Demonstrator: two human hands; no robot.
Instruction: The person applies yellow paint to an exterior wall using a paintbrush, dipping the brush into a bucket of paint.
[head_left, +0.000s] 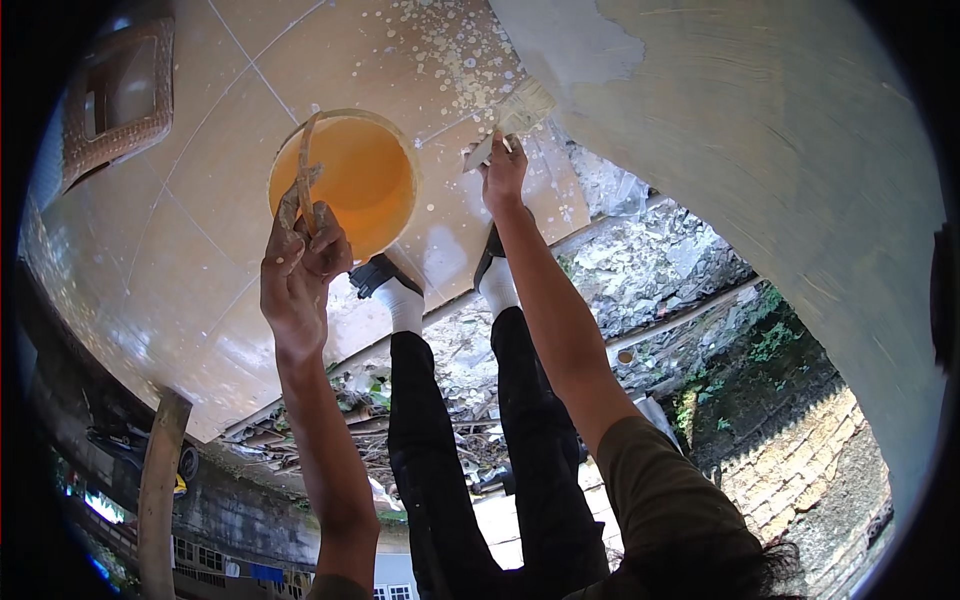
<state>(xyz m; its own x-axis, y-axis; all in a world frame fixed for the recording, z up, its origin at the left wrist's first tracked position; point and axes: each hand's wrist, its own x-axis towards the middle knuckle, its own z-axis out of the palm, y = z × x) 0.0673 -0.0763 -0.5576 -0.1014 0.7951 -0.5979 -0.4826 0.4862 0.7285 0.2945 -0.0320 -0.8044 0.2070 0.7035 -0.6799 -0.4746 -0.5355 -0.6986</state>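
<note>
My left hand (304, 262), smeared with pale residue, grips the bail handle (304, 169) of a round bucket (367, 176). The bucket's inside looks orange-yellow, and I cannot tell how much it holds. In my right hand (504, 176) is a wide, flat brush (525, 109) caked with pale coating. Its bristles are at the lower edge of a wall (735, 127), touching it or very close. The wall bears a greyish, streaked coat, with a lighter patch (577, 45) near the top of the view.
Pale splashes (465, 56) dot the tiled floor (217, 172). Behind my shoes (382, 276) the floor ends at an edge above broken rubble (660, 262) and dry sticks. A woven-framed piece of furniture (120, 94) stands at upper left, a wooden post (161, 487) at lower left.
</note>
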